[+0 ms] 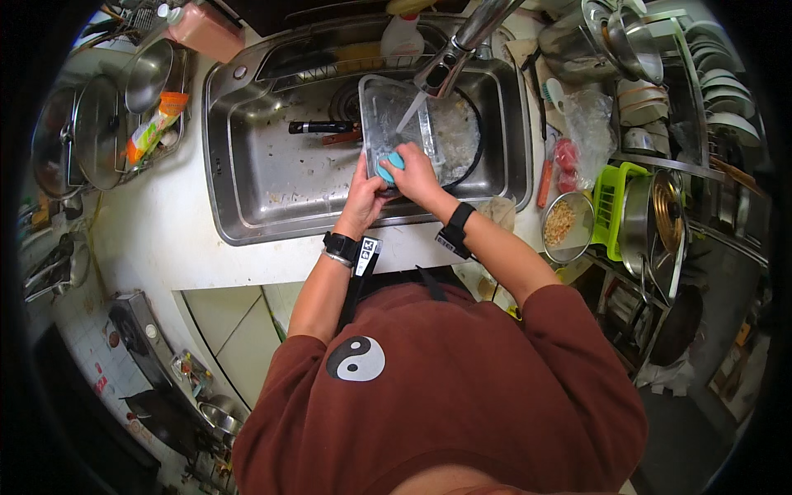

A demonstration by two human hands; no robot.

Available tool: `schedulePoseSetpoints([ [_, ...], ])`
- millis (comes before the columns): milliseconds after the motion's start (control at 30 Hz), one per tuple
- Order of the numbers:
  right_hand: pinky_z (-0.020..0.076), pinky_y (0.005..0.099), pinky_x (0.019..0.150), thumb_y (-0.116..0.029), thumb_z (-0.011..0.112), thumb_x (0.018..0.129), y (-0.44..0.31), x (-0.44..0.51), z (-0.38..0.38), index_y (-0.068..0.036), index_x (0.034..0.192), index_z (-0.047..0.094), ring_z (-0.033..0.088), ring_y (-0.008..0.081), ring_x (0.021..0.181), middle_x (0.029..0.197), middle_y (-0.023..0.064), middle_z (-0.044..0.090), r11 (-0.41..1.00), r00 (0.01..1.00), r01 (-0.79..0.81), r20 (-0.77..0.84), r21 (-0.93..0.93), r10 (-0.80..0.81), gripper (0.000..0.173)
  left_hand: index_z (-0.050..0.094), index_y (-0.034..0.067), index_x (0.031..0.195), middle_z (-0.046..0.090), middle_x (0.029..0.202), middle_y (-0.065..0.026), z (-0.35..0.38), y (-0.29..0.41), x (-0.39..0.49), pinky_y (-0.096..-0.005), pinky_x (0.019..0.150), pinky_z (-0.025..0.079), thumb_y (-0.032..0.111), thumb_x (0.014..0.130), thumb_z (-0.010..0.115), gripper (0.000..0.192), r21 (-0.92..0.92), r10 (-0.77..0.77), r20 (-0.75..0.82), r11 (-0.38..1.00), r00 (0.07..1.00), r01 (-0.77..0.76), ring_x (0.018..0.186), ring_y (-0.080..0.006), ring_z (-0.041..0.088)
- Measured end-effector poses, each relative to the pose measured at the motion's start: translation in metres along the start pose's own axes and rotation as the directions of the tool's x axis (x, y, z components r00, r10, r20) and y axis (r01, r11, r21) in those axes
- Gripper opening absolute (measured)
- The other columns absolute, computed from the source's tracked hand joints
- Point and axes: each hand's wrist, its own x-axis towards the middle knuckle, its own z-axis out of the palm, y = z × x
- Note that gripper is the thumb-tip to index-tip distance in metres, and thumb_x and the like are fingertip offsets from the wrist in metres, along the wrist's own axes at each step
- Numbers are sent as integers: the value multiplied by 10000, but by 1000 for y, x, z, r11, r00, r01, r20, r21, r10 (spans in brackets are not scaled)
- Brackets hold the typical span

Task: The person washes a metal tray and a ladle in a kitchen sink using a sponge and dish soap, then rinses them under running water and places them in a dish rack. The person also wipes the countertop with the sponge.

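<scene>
Over the stainless steel sink (266, 167), my left hand (364, 197) grips the near end of a clear plastic container (387, 102). A turquoise scrubbing brush (391, 166) is in my right hand (413, 173), pressed against the near part of the container. Water streams from the chrome faucet (438, 73) into the container. Behind and to the right of it, a dark-rimmed round pan (461, 136) with pale wet residue lies in the sink. A black handle (322, 127) sticks out to the container's left.
Food bits dot the sink floor. On the right are a bowl of chopped food (560, 223), a red-handled knife (544, 182), a plastic bag (588, 124) and a green basket (612, 207). Pan lids (99, 133) stand on the left. A pink jug (207, 34) sits behind.
</scene>
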Motion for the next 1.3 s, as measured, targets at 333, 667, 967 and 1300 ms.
schedulePoseSetpoints([
  [333,471,468,807,-318,715,808,3,66,-14,17,948,610,577,418,925,994,228,592,991,979,10,-201,-134,-37,378,231,203,1494,528,1032,-17,8,-21,-25,-322,657,515,-149,754,426,842,-21,-57,-15,998,998,56,736,-112,513],
  [667,474,474,764,-331,708,808,5,73,-22,35,896,622,587,448,878,939,262,605,983,992,52,-102,-177,-71,386,215,148,1507,529,962,3,-3,-4,-21,-254,617,435,-156,745,436,849,35,-48,-16,998,999,48,673,-89,468],
  [967,527,328,678,-295,591,953,3,59,-47,-27,1031,623,629,165,820,946,42,652,282,754,-633,492,721,436,280,298,139,1469,547,1019,-6,10,20,-4,-250,639,467,-142,731,435,802,160,-5,42,987,999,-2,732,-88,510],
  [1300,473,427,713,-221,724,800,28,73,-52,-11,878,599,590,376,838,872,181,599,975,958,222,-183,-13,-220,256,227,169,1503,547,1047,-28,18,17,-8,-280,769,517,-166,716,414,876,66,10,125,998,992,-18,766,-101,551],
])
